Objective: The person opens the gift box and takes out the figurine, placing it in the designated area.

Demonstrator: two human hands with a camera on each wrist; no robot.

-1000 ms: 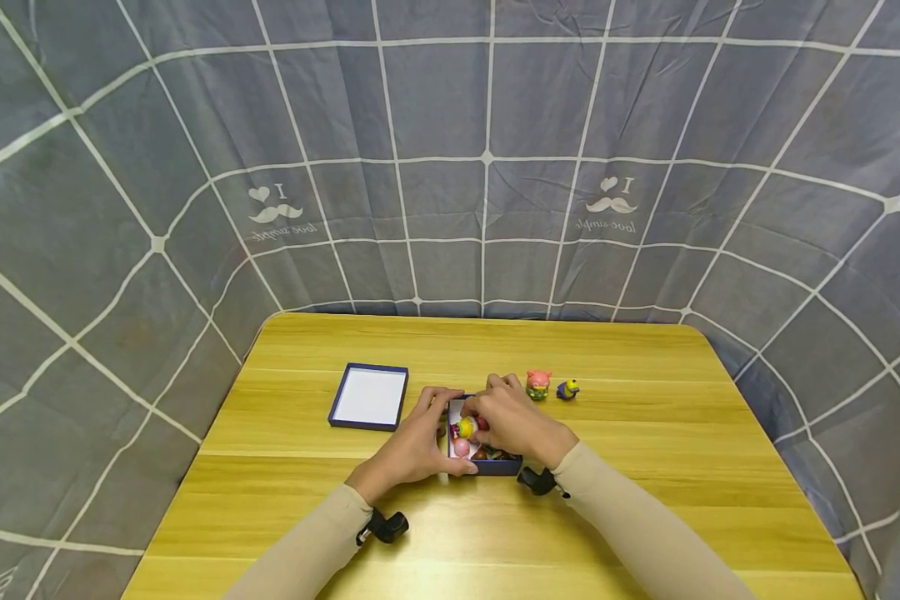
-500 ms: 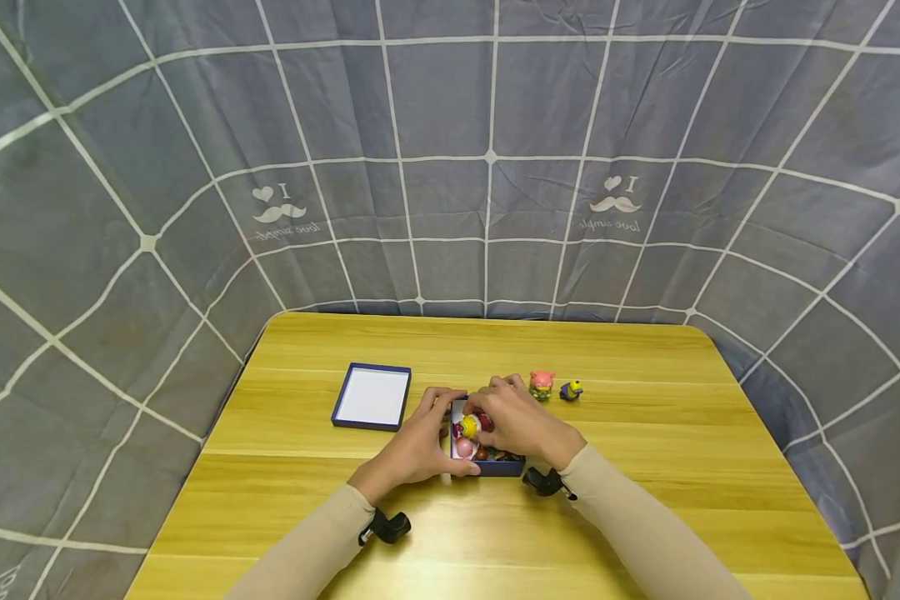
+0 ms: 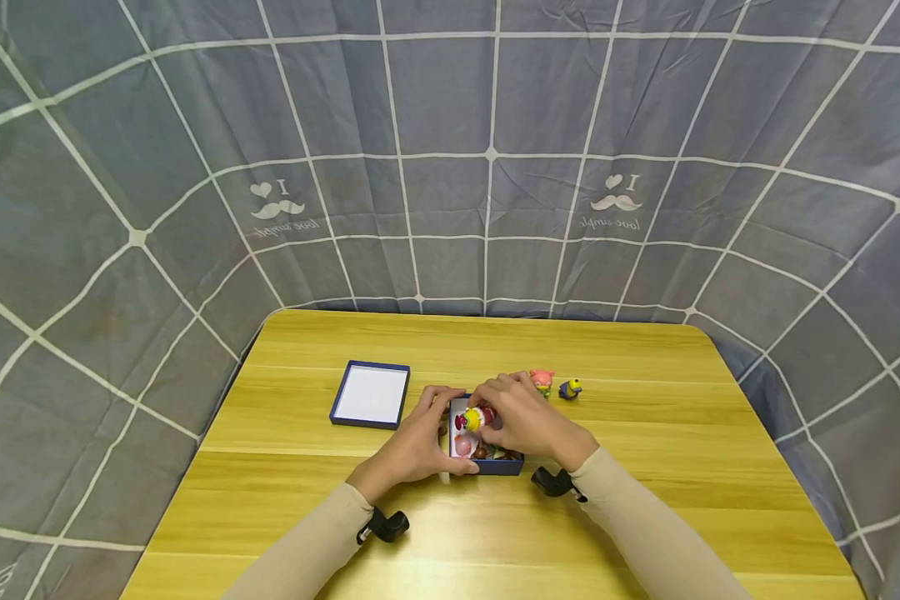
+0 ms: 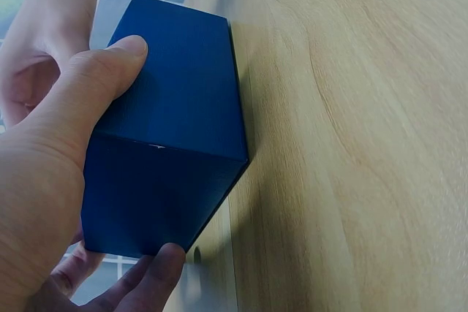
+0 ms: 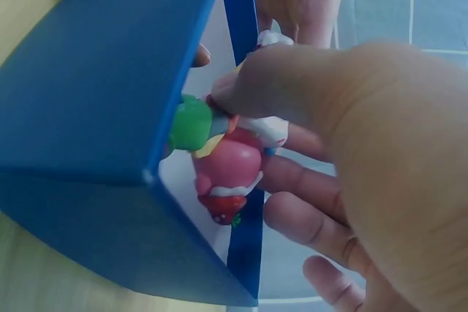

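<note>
A deep blue box (image 3: pixel 499 467) with a white inside stands on the table, its top uncovered. My left hand (image 3: pixel 420 446) grips its left end, the thumb on the near wall (image 4: pixel 175 85) and the other fingers around the side. Over the box, my right hand (image 3: pixel 528 421) pinches a small yellow, white and red toy figurine (image 3: pixel 476 418) between thumb and fingers. Below it inside the box lie a pink figurine (image 5: pixel 234 162), a green-topped figurine (image 5: pixel 192 123) and other small brown and green pieces, partly hidden.
Left of the box lies a shallow blue lid (image 3: pixel 371 395), white side up. Behind my right hand stand a pink pig-like figurine (image 3: pixel 542 382), partly covered, and a small blue and yellow figurine (image 3: pixel 570 389). A grey checked curtain (image 3: pixel 450 200) hangs beyond the wooden table (image 3: pixel 615 350).
My right hand has risen slightly with the yellow figurine, which now shows more of its red and white parts. The left hand keeps its hold on the box.
</note>
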